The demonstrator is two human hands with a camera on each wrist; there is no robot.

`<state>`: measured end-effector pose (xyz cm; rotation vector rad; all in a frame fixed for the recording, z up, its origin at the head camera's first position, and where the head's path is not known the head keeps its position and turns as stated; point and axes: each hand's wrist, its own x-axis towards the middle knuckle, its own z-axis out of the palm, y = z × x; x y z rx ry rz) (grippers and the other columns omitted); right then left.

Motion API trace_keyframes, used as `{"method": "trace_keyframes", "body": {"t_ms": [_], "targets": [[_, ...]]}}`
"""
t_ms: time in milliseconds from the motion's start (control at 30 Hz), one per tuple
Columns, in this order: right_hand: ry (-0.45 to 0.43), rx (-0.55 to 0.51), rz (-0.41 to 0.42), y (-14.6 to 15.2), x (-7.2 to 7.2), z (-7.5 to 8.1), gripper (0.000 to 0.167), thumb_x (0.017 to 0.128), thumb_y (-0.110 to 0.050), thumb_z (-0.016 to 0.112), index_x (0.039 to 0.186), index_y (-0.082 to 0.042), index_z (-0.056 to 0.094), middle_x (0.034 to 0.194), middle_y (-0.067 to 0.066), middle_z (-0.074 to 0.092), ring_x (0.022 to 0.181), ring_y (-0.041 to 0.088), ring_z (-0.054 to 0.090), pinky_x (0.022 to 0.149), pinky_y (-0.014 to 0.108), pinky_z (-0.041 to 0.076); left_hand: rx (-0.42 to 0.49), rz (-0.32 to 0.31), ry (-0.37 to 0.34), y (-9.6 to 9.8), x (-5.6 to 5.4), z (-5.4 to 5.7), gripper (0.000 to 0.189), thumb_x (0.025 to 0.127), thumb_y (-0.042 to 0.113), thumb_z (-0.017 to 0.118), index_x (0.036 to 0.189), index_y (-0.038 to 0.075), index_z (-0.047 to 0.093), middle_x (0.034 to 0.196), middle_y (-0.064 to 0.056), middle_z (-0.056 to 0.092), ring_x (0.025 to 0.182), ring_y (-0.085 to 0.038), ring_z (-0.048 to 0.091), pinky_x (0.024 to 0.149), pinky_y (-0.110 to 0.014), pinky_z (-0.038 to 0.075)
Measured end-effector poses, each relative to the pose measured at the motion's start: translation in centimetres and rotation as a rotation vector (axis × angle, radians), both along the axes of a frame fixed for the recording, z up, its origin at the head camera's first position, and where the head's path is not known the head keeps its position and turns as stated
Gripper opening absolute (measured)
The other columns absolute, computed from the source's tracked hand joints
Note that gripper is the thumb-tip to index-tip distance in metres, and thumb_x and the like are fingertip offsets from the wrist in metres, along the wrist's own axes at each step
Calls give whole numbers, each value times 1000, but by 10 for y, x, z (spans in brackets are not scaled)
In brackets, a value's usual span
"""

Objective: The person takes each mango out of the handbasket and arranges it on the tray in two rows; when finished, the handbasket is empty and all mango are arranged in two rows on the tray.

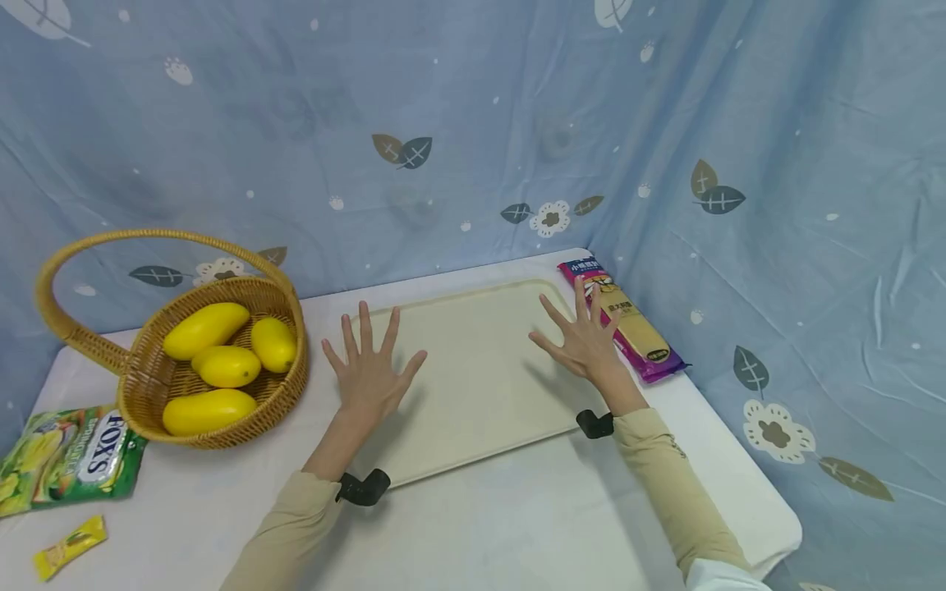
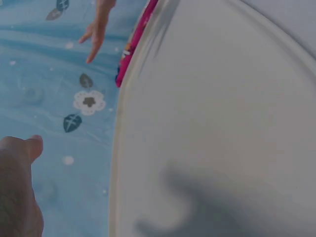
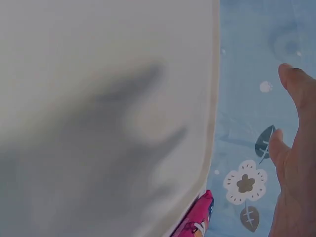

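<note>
Both hands hover with fingers spread and nothing held. My left hand (image 1: 367, 379) is over the left side of a cream rectangular tray (image 1: 473, 386); its thumb side shows at the lower left of the left wrist view. Above the tray's right side is my right hand (image 1: 587, 341), its fingertips overlapping, in the head view, a purple and yellow packet (image 1: 637, 328) that lies along the tray's right edge. Shadows of the hands fall on the tray in both wrist views.
At left stands a wicker basket (image 1: 284, 402) with a tall handle, holding several yellow mango-like fruits (image 1: 210, 412). Beside it lie a green FOX'S bag (image 1: 89, 460) and a small yellow sachet (image 1: 70, 547). A blue patterned curtain (image 1: 458, 98) hangs behind and to the right of the white table (image 1: 473, 533).
</note>
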<state>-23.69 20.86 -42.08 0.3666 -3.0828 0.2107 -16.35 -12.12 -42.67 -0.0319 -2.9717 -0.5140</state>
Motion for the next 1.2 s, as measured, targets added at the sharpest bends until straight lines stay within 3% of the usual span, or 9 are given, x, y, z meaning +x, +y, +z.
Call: {"method": "trace_keyframes", "body": {"t_ms": [133,500,700,867,933,1100,1200], "targets": [[6,1,35,7,5,-3,76,90,-69,40,153,-31,21,157,12,-23,140,38,-22,99,80,6,15,-15,16,-4,4,1,80,93,65,39,155,28,6,158,-13,-20,140,-37,-25,104,-69,-15],[-199,-166,140,37,19,-14,73,96,-57,42,153,-16,24,155,29,-9,139,52,-7,103,75,8,64,-68,104,-16,20,9,76,94,58,46,155,30,11,158,-10,-19,143,-42,-12,109,-69,0],[-274,-260,180,54,22,-16,73,94,-52,49,151,-11,30,156,29,-8,139,52,-8,103,76,3,119,-96,101,-25,27,16,74,95,48,52,155,26,16,159,-18,-5,143,-44,-5,112,-64,9],[-347,-323,200,69,29,-17,71,93,-48,54,148,-7,37,157,27,-1,140,50,-6,103,75,2,176,-105,69,-30,31,21,69,94,34,60,152,15,28,156,-24,13,142,-46,6,102,-60,36],[-369,-328,210,74,33,-17,69,92,-47,57,145,-6,41,157,27,3,140,50,-4,103,75,3,203,-108,66,-32,33,24,66,93,29,64,150,12,34,154,-25,20,141,-47,11,97,-61,40],[-377,-309,266,86,40,-18,65,85,-42,69,136,-3,54,154,29,14,139,51,9,105,72,14,293,-127,99,-39,40,30,56,88,20,71,138,5,52,149,-25,33,137,-48,24,106,-61,29],[-369,-292,307,92,43,-18,61,80,-38,76,127,-2,62,151,32,21,137,52,18,104,69,22,348,-143,138,-45,44,31,50,84,14,74,130,2,59,143,-25,42,133,-48,32,105,-59,32]]}}
